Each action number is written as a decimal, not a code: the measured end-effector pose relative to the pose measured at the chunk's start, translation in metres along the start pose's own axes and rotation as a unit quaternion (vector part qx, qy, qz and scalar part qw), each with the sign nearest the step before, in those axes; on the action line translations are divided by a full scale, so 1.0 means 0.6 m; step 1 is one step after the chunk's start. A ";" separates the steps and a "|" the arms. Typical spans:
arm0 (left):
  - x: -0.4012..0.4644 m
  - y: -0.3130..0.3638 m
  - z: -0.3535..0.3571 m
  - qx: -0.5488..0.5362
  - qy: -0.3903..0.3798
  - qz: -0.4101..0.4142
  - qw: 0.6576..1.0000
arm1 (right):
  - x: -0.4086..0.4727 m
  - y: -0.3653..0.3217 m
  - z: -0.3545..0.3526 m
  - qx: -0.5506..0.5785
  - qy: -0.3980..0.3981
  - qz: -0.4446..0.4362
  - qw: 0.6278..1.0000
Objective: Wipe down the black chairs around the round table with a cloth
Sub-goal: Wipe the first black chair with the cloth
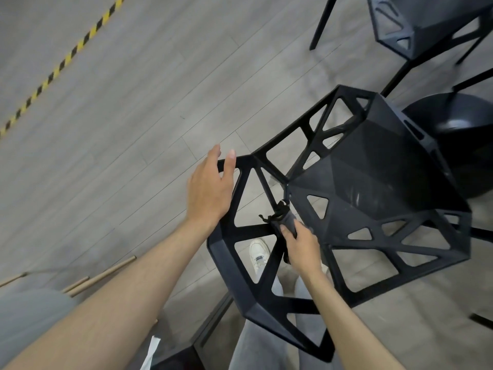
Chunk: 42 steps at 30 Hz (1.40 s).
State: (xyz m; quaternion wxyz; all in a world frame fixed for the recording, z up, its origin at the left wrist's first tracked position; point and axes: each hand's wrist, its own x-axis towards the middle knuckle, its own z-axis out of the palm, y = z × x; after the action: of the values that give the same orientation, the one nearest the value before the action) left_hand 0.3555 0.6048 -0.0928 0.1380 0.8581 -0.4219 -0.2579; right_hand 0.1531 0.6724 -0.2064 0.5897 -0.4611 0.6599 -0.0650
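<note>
Floor (133, 108): grey planks under me, with a yellow-and-black striped tape line (61, 61) running across the upper left.
Second chair (416, 25): black, at the upper right, well apart from the one I work on.
Table base (458, 124): a round black dome on the floor, just beyond the near chair's seat.
Wooden sticks (101, 273): lying on the floor at my left, beside a grey rounded thing I cannot identify.
My shoe (258, 253): white, seen through a gap in the chair back.
Chair (373, 177): black, with an open lattice back that stands between me and the seat.
Left hand (210, 188): fingers straight and relaxed, palm resting on the back's top edge.
Right hand (301, 244): fingers curled round the cloth.
Cloth (284, 220): dark, bunched, pressed against a lattice bar near the seat's rear corner.
</note>
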 end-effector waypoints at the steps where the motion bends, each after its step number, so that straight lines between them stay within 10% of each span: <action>1: -0.001 0.001 -0.001 -0.002 0.000 0.001 1.000 | 0.007 -0.016 0.006 -0.003 0.008 -0.003 1.000; 8: 0.001 -0.001 0.000 0.008 0.004 0.002 1.000 | 0.092 -0.132 0.062 0.058 0.021 -0.078 0.995; 17: 0.001 -0.001 0.000 0.035 0.002 0.009 0.999 | 0.036 0.002 0.013 0.040 -0.012 0.003 0.999; 28: 0.003 -0.004 0.001 0.034 0.009 0.018 0.999 | 0.117 -0.184 0.095 0.253 0.028 -0.113 0.960; 42: 0.003 -0.001 0.003 0.029 0.005 0.015 0.999 | 0.139 -0.151 0.058 0.090 0.024 -0.228 0.969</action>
State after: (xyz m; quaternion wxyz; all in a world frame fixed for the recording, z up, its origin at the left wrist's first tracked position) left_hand 0.3559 0.6038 -0.0955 0.1185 0.8568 -0.4412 -0.2391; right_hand 0.2407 0.5798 -0.2199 0.5825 -0.5427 0.5426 -0.2680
